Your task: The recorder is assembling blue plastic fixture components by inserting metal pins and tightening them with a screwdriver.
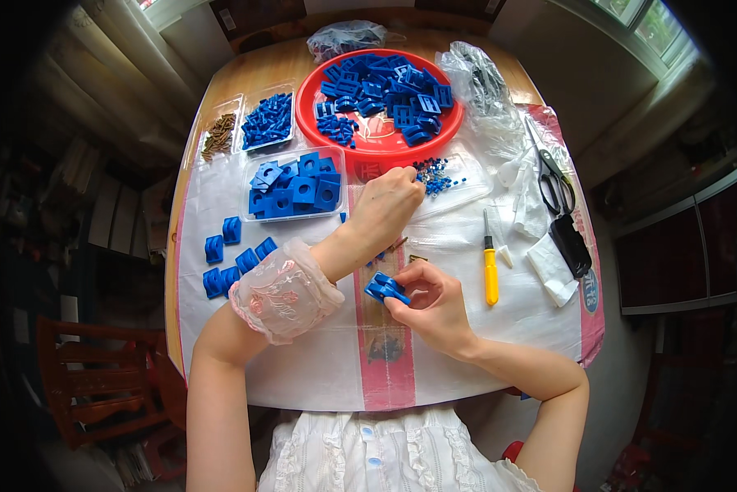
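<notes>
My right hand (435, 305) pinches a blue plastic part (384, 289) between thumb and fingers, over the pink stripe of the table cover. Reaching forward across the table, my left hand (382, 209) has its fingertips pressed together at the edge of a pile of tiny blue and pale pieces (439, 177). Whatever those fingertips hold, if anything, is hidden. A few small brass-coloured screws (417, 258) lie between my two hands. Left of my left wrist, several curved blue parts (246, 260) stand in a loose group on the white cover.
A red basin (306, 131) of blue parts stands at the back. Clear trays hold square blue plates (304, 189), small blue pieces (267, 120) and brass screws (219, 136). Rightward lie a yellow-handled screwdriver (490, 277), scissors (556, 187), a black case (570, 246) and plastic bags (479, 86).
</notes>
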`<state>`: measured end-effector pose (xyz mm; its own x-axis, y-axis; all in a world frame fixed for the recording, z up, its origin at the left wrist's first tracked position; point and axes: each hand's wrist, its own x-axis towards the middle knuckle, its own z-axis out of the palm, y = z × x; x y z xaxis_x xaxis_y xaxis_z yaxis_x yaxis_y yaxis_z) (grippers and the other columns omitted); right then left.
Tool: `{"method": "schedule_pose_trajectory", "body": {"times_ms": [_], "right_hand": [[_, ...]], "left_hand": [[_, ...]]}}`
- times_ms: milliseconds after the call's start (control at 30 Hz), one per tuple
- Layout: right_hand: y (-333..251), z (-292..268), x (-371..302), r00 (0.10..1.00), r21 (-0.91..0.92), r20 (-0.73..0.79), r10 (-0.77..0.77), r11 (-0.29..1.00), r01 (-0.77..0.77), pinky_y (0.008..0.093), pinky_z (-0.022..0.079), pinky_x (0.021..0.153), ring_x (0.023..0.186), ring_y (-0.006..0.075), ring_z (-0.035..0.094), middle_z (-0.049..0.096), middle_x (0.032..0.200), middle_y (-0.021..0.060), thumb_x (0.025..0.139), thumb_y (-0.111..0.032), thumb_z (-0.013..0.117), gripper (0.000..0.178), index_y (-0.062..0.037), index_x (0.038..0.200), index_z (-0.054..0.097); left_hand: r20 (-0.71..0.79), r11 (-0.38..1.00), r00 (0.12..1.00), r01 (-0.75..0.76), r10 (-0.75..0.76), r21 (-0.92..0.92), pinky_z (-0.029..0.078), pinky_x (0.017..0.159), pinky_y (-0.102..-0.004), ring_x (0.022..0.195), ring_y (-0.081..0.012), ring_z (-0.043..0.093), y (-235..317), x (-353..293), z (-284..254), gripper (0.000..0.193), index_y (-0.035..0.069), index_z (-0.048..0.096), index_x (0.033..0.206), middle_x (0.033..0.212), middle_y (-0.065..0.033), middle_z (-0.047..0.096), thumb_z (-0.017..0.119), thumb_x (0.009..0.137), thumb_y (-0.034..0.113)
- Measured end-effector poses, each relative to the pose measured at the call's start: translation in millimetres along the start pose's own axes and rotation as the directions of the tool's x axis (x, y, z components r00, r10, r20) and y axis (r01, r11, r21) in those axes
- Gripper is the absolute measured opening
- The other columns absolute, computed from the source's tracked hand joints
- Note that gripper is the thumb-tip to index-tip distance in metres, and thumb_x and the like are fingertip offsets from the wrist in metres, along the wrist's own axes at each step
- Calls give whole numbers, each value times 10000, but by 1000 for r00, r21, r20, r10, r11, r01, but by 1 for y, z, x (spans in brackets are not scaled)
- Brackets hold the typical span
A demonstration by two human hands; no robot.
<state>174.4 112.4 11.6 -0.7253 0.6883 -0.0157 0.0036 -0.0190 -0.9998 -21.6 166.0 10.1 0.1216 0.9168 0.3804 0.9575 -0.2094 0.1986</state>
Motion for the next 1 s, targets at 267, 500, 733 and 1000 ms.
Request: {"method": "schedule_pose_trajectory", "body": {"times_ms": [267,500,733,1000], "right_hand": [[0,3,2,999,33,-49,-15,999,16,197,561,637,792,64,688,677,928,45,841,10,769,226,26,1022,635],[-1,-20,20,970,-18,-201,-136,991,135,219,570,672,834,77,687,680,981,42,845,20,761,215,20,1030,651],[-9,-22,25,878,-292,-179,-443,877,382,233,573,665,841,102,693,665,1016,70,821,47,786,242,12,1014,645],[-11,-14,14,975,201,-193,110,977,-70,228,582,660,785,104,713,751,949,90,903,12,750,174,23,1046,650]], "left_hand": [[-83,986,996,-30,16,-164,558,788,-427,875,-311,677,-9,-2,3,90,-2,684,861,881,-141,648,704,838,82],[63,711,953,265,-297,-652,513,575,-239,694,-73,673,-4,-36,-60,152,-10,718,983,800,-43,740,785,893,91],[656,-406,650,520,-383,-752,446,603,-150,731,-35,598,28,-131,-75,87,38,687,1028,959,-45,723,728,959,72],[413,-76,764,436,-495,-897,517,598,-167,796,-55,676,57,-132,-72,75,16,676,1015,976,-66,734,720,958,39]]}}
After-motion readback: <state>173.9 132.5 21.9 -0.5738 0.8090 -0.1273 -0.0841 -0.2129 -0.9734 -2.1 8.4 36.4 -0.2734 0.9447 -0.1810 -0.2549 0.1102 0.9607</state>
